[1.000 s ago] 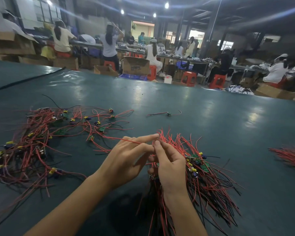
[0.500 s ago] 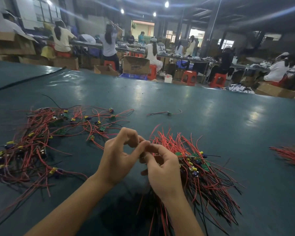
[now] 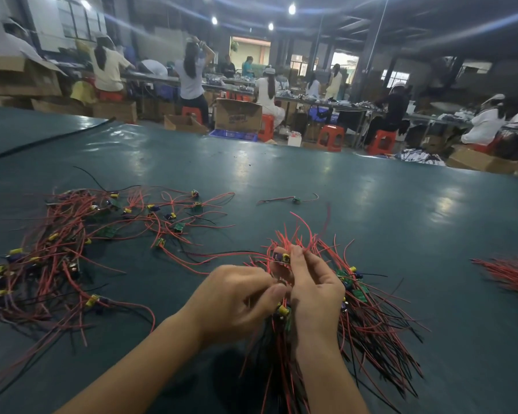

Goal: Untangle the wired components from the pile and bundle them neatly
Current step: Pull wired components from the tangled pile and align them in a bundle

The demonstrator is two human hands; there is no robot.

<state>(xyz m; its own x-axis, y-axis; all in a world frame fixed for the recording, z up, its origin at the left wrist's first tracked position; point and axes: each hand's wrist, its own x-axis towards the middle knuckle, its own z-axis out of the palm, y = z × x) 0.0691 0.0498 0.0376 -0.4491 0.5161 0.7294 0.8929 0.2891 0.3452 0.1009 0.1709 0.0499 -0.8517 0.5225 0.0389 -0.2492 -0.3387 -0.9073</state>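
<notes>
A tangled pile of red and black wired components (image 3: 72, 243) with yellow and green parts sprawls on the left of the dark green table (image 3: 371, 210). A gathered bundle of the same wired components (image 3: 368, 318) lies in front of me, wires fanning right and toward me. My right hand (image 3: 314, 291) pinches a small purple and yellow component (image 3: 281, 257) at the bundle's top. My left hand (image 3: 237, 300) has its fingers curled, its thumb and fingertips pinching the bundle's wires just below that component. Both hands touch each other.
One loose wired component (image 3: 295, 199) lies alone farther back. Another heap of red wires (image 3: 509, 276) shows at the right edge. A black cable (image 3: 45, 140) crosses the table's far left. Beyond the table, people sit at benches among cardboard boxes and red stools.
My hands have drawn nearer to me and dropped lower in view. A red wire that ran from the left pile to my left hand now lies slack, and a component shows at my right fingertips.
</notes>
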